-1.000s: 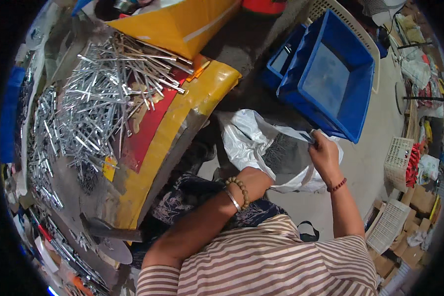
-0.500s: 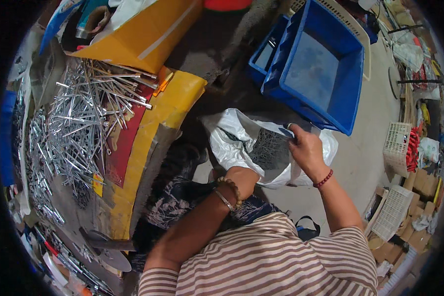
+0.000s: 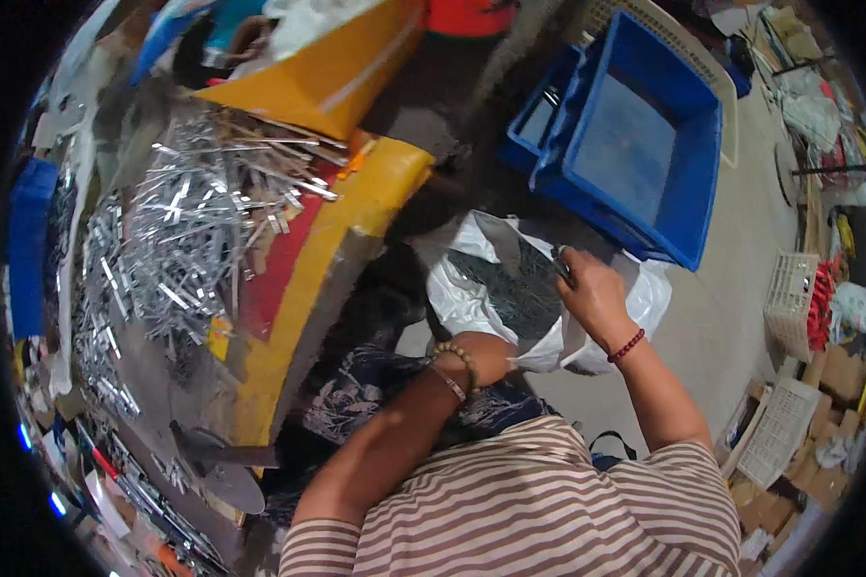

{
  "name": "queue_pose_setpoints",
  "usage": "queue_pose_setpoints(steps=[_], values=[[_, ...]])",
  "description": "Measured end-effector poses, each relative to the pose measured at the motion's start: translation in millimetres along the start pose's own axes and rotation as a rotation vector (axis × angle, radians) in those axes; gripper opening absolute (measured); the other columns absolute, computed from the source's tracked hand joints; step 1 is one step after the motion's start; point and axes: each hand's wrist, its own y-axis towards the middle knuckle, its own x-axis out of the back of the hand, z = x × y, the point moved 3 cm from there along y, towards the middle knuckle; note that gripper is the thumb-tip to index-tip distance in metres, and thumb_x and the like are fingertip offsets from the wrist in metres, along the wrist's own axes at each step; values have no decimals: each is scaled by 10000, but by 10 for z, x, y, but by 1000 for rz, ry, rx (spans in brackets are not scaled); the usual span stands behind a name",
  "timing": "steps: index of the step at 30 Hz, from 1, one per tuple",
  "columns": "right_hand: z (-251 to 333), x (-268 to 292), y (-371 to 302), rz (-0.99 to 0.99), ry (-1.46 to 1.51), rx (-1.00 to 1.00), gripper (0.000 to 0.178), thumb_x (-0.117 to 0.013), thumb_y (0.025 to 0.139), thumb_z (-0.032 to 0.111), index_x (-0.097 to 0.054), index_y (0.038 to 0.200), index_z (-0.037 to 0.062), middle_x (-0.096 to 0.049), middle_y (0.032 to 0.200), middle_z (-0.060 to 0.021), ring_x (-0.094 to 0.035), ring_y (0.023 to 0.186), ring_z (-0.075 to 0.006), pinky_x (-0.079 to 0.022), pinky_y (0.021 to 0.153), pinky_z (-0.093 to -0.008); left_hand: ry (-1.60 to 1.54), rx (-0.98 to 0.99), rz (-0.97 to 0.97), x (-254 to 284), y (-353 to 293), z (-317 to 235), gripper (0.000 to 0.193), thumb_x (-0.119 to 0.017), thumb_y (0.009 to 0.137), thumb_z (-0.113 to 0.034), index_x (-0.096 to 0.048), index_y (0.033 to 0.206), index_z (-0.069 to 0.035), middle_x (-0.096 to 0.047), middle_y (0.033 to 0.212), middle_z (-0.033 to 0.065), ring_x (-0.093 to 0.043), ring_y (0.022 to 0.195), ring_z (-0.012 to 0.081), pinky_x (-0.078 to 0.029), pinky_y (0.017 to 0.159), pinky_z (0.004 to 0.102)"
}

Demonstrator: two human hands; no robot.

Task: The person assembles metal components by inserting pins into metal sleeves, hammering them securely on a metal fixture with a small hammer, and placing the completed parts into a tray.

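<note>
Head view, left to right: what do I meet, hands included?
Blue object at the far left → pile of metal rods → left hand → right hand → cream slatted basket

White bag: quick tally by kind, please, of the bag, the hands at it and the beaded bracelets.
White bag: 1
Hands, left hand and right hand: 2
Beaded bracelets, one per wrist: 2
Total: 5

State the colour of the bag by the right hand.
The bag is white, best seen in the head view.
</note>
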Motion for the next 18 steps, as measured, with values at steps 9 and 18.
queue_pose_setpoints(steps=[9, 18], values=[[441, -164, -147, -179, 97, 291, 350, -744, 825, 118, -613, 1134, 17, -596, 1160, -210, -596, 1068, -434, -505, 898, -498, -495, -144, -955, 323, -641, -193, 351, -664, 990, -283, -681, 1230, -27, -669, 1220, 175, -638, 1146, 365, -512, 988, 416], [1659, -6, -627, 125, 383, 835, 194, -696, 858, 137, -661, 1034, 64, -658, 950, -158, -661, 883, -406, -543, 749, -490, -479, -36, -1207, -308, -2536, -760, 341, -668, 994, -140, -676, 1325, -57, -718, 1214, 141, -690, 1114, 283, -527, 979, 357]])
